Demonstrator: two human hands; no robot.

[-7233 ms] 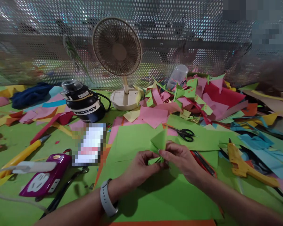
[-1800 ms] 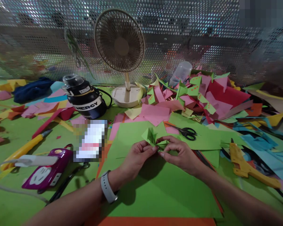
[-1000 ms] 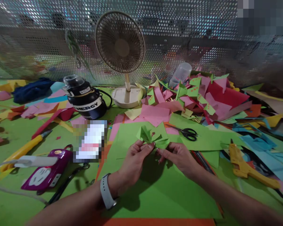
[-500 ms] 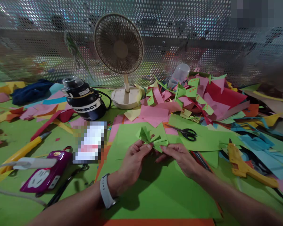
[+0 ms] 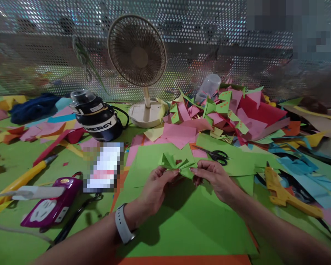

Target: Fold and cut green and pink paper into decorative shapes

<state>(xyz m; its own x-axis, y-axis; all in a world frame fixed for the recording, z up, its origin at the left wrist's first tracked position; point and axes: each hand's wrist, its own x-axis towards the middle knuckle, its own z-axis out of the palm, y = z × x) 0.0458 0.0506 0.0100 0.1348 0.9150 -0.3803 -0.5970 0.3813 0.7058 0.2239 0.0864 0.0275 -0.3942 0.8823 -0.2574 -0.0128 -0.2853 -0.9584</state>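
Note:
A folded green paper piece (image 5: 185,168) with pleats fanned upward is held between both hands, above large green sheets (image 5: 198,228). My left hand (image 5: 157,184), with a white watch band on the wrist, pinches its lower left part between thumb and fingers. On the right side, the thumb and fingers of my right hand (image 5: 213,178) close on the paper's edge. Black-handled scissors (image 5: 219,157) lie just beyond my right hand.
A fan (image 5: 139,57) and a black bottle (image 5: 103,123) stand at the back. Paper scraps (image 5: 179,134) are heaped at back right. A yellow glue gun (image 5: 284,195) lies right; a phone (image 5: 105,167), a purple device (image 5: 53,202) and a yellow-handled tool (image 5: 22,182) lie left.
My right hand has shifted a little right and up along the paper's edge, its fingers more curled. The paper has tilted slightly. The whole view has moved slightly.

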